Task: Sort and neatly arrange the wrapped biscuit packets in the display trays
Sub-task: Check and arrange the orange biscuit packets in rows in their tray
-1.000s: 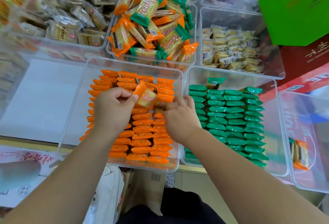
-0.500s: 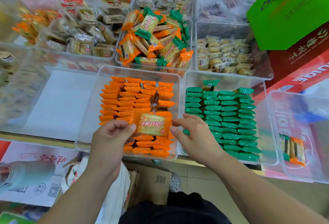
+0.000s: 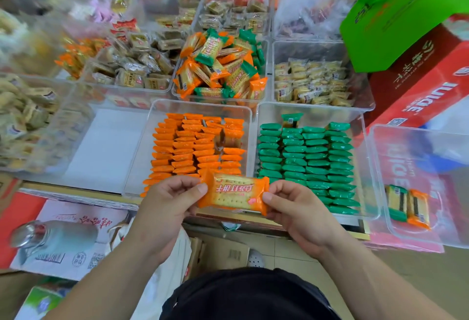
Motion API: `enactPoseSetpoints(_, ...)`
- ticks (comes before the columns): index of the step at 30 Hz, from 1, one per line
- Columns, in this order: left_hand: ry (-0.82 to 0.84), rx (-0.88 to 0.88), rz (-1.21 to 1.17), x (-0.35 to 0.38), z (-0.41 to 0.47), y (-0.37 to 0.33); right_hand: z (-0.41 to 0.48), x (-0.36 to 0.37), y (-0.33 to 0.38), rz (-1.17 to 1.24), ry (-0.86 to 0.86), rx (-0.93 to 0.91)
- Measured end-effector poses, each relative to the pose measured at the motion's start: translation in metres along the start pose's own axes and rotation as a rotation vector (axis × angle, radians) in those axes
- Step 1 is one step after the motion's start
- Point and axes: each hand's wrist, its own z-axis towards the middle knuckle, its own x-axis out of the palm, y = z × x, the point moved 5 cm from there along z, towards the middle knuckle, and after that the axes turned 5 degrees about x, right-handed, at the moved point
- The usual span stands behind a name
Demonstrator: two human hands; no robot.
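Your desk (image 3: 76, 192) carries clear plastic trays set edge to edge. At the near edge sits the orange tray (image 3: 144, 157), its orange packets (image 3: 182, 152) stood in tidy rows. Touching its right side is the green tray (image 3: 360, 157), with green packets (image 3: 304, 159) ranked the same way. On the orange tray's left stands a tray with a bare white floor (image 3: 106, 147). Behind the orange tray you have the mixed tray (image 3: 215, 101), with orange and green packets heaped loose. To its right is a tray of pale biscuits (image 3: 304, 50), and to its left a tray of brown-wrapped packets (image 3: 127, 91). More trays crowd the far edge, too blurred to tell apart.
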Motion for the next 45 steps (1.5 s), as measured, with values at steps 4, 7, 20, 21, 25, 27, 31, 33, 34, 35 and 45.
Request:
enactPoseSetpoints(4,0.099,0.032,-0.021,0.015,-0.014,-0.022,-0.001,-0.002,-0.01,0.232,0.117,0.063)
enactPoseSetpoints(7,0.123,0.049,-0.024,0.027,-0.023,-0.033,-0.002,0.0,-0.015,0.269,0.156,0.083)
enactPoseSetpoints(20,0.053,-0.022,-0.079,0.016,-0.021,-0.008,-0.029,0.006,0.02,0.263,0.126,-0.088)
enactPoseSetpoints(21,0.053,0.002,-0.072,0.017,-0.022,-0.011,-0.03,0.006,0.02,0.248,0.097,-0.105)
enactPoseSetpoints(25,0.02,0.036,0.022,0.015,-0.027,-0.021,-0.029,0.003,0.015,0.282,0.026,-0.114)
enactPoseSetpoints(27,0.046,0.078,0.148,0.016,-0.03,-0.027,-0.028,0.001,0.013,0.308,0.036,-0.1)
enactPoseSetpoints(31,0.057,0.111,0.276,0.016,-0.032,-0.029,-0.026,-0.001,0.009,0.125,-0.014,-0.041)
enactPoseSetpoints(33,0.028,0.074,0.283,0.013,-0.029,-0.024,-0.024,-0.002,0.005,0.025,-0.079,0.016)
enactPoseSetpoints(34,0.017,0.019,0.228,0.011,-0.027,-0.02,-0.024,-0.002,0.003,0.026,-0.089,0.045)
enactPoseSetpoints(35,0.012,-0.052,0.144,0.01,-0.026,-0.016,-0.023,-0.001,0.001,0.057,-0.079,0.07)
enactPoseSetpoints(45,0.022,-0.05,0.219,0.009,-0.016,-0.015,-0.017,-0.004,0.004,-0.039,-0.163,0.063)
